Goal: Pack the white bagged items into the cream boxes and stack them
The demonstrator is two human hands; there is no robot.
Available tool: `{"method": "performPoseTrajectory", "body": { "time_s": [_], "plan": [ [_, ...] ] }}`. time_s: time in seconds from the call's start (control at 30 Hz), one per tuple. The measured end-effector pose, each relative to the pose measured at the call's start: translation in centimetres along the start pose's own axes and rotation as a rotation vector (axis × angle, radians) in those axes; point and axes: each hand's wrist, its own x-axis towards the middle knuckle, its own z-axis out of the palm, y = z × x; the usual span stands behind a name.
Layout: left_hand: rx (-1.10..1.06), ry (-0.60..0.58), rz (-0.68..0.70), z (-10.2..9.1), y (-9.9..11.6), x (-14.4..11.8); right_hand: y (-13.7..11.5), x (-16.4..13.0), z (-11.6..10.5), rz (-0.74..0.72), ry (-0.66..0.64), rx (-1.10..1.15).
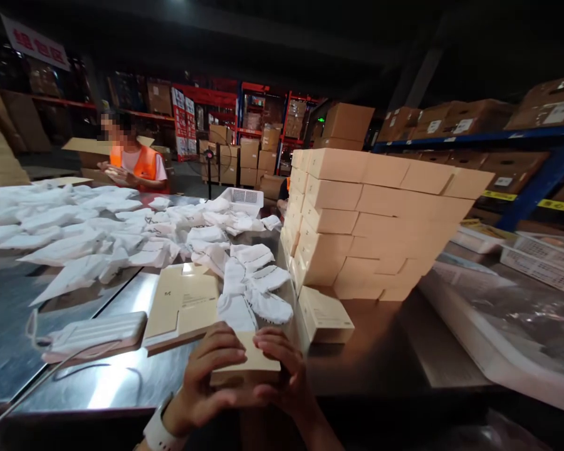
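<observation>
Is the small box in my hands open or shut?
Shut: the small box shows a flat unbroken top between left hand and right hand.

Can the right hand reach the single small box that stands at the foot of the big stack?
Probably yes. The right hand is on the box in both hands, and the single box stands just beyond it on the table, with nothing between. It would first have to let go.

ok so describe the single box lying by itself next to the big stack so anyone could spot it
Start at the tall stack of tan boxes in the middle of the metal table. At its near foot lies the lone box, flat on the tabletop. Unlike its neighbours it is not stacked, and unlike the box nearer the camera, no hands hold it.
</observation>
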Motion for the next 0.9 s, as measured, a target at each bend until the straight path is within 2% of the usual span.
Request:
{"method": "performPoseTrajectory", "body": {
  "time_s": [0.2,0.37,0.47,0.63,0.8,0.9],
  "plan": [
    [-0.034,-0.046,0.05,0.0,0.5,0.9,0.6,-0.1,-0.1,-0.122,-0.063,-0.043],
    [-0.003,-0.011,-0.005,-0.1,0.5,0.6,0.9,-0.5,0.0,-0.027,-0.063,0.027],
    [-0.017,-0.01,-0.03,0.0,0.5,0.3,0.9,-0.7,0.1,0.023,-0.066,-0.018],
    [-0.007,0.05,-0.056,0.6,-0.3,-1.0,0.5,-0.6,-0.5,0.054,-0.149,-0.054],
    [0.042,0.118,-0.088,1.1,-0.9,-2.5,-1.8,1.7,-1.1,0.016,-0.256,-0.184],
    [0.119,0.049,-0.24,0.9,-0.8,-2.7,-3.4,4.2,-0.1,0.028,-0.382,-0.434]
  ]
}}
